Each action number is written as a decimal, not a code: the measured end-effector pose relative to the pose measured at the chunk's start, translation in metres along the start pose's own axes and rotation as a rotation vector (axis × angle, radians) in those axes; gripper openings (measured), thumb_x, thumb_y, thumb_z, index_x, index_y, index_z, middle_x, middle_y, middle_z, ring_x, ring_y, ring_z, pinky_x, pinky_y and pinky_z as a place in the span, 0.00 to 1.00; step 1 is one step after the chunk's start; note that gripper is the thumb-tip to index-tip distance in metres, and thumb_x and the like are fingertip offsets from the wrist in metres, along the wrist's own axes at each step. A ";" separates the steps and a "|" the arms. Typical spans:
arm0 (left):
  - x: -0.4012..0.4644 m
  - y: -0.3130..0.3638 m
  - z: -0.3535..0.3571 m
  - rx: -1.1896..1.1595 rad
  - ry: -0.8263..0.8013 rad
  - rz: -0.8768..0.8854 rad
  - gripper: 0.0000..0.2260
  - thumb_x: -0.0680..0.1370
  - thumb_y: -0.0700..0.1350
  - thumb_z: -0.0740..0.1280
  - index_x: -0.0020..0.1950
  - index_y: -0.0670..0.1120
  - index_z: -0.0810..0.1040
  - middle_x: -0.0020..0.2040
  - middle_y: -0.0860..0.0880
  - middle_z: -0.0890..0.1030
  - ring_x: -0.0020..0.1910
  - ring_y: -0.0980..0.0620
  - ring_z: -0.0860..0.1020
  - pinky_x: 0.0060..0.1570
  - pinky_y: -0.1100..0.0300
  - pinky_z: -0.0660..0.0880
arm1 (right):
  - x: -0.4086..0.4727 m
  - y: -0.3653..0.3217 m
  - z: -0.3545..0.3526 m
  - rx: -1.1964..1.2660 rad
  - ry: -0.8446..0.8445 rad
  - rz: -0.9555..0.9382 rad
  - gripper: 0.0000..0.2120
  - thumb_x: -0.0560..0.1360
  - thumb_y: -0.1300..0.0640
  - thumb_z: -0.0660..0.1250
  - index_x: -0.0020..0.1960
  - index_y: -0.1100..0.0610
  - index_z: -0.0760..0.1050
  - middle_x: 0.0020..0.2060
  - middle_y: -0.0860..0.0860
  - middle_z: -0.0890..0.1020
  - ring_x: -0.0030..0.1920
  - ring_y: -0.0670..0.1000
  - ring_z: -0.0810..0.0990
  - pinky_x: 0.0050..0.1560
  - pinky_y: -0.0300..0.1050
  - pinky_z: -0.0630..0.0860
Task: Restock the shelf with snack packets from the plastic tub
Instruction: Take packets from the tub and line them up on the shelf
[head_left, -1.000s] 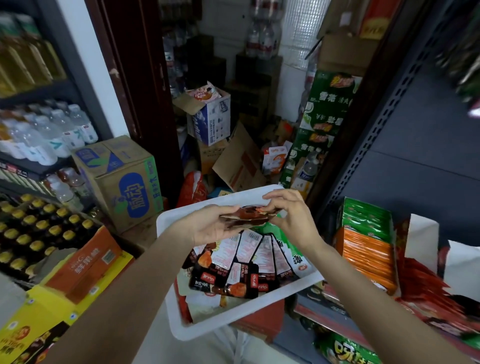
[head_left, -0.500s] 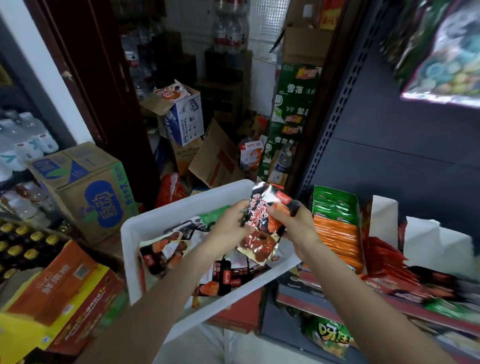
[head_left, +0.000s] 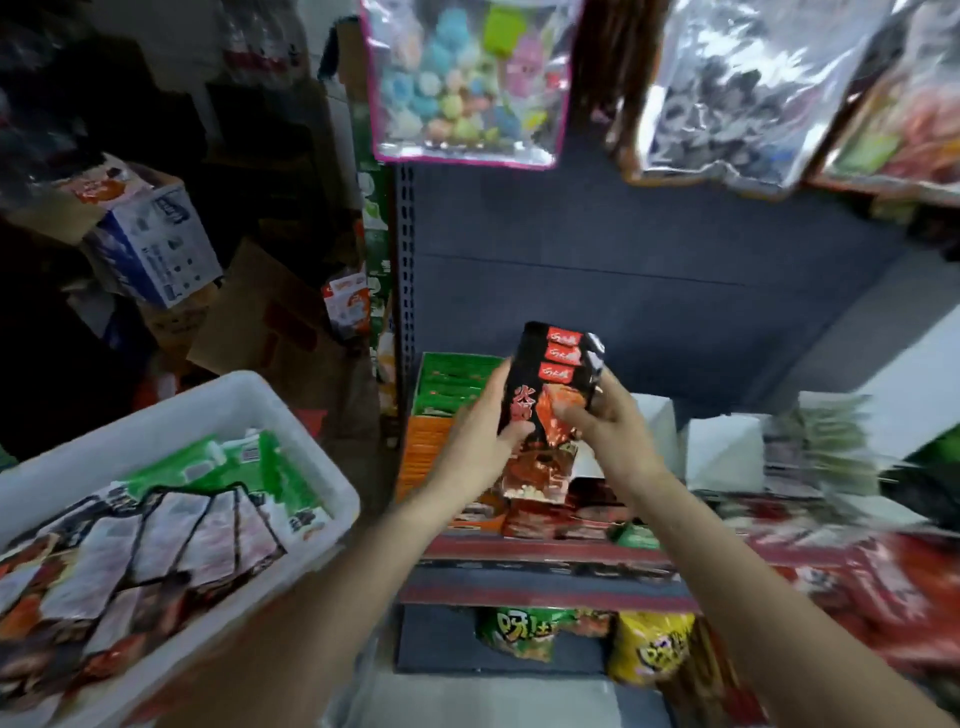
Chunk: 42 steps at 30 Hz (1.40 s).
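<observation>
I hold a small stack of black-and-red snack packets (head_left: 545, 400) upright in front of the shelf (head_left: 545, 551). My left hand (head_left: 480, 441) grips the stack's left edge, thumb across the front. My right hand (head_left: 602, 421) grips its right side, fingers curled behind it. The stack hangs above a box of red packets (head_left: 545, 517) on the shelf. The white plastic tub (head_left: 171, 410) sits at lower left, with several more black, white and green packets (head_left: 156, 540) lying in it.
Green packets (head_left: 452, 382) and orange packets (head_left: 421, 452) stand in a box left of my hands. White box flaps (head_left: 722, 452) rise to the right. Clear bags (head_left: 462, 78) hang overhead. Green and yellow bags (head_left: 649, 649) fill the lower shelf. Cardboard cartons (head_left: 156, 244) crowd the floor at left.
Both hands lifted the packet stack out of the tub and carried it right to the shelf, turning it upright. The view swung right and up, so the tub now lies at lower left.
</observation>
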<state>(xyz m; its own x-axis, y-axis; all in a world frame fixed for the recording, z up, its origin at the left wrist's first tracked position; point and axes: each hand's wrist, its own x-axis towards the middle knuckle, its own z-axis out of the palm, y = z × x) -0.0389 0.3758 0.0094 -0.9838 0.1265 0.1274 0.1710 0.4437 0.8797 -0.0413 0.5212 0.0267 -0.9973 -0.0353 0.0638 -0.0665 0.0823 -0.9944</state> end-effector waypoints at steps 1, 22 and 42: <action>0.009 0.004 0.015 0.029 0.026 -0.008 0.27 0.77 0.41 0.67 0.74 0.47 0.61 0.67 0.49 0.73 0.65 0.51 0.71 0.58 0.63 0.65 | 0.006 0.000 -0.018 -0.046 0.007 -0.028 0.13 0.74 0.69 0.66 0.56 0.55 0.74 0.43 0.48 0.82 0.41 0.40 0.82 0.43 0.35 0.77; 0.057 -0.020 0.113 0.137 0.005 -0.097 0.19 0.73 0.42 0.72 0.62 0.41 0.72 0.50 0.43 0.83 0.45 0.47 0.82 0.49 0.50 0.78 | 0.049 0.079 -0.117 -0.210 -0.086 0.016 0.06 0.72 0.63 0.71 0.48 0.55 0.81 0.43 0.52 0.84 0.44 0.47 0.83 0.49 0.38 0.79; 0.056 -0.031 0.117 0.299 -0.199 -0.130 0.15 0.74 0.44 0.71 0.60 0.43 0.77 0.54 0.45 0.81 0.53 0.47 0.79 0.54 0.55 0.76 | 0.047 0.081 -0.130 -0.813 -0.253 0.069 0.12 0.73 0.55 0.71 0.50 0.63 0.81 0.42 0.55 0.84 0.42 0.52 0.81 0.36 0.31 0.67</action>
<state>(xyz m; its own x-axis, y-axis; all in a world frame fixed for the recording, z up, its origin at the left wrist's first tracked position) -0.0928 0.4733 -0.0643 -0.9734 0.2092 -0.0937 0.0831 0.7031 0.7062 -0.0975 0.6559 -0.0401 -0.9698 -0.2168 -0.1119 -0.1025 0.7781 -0.6197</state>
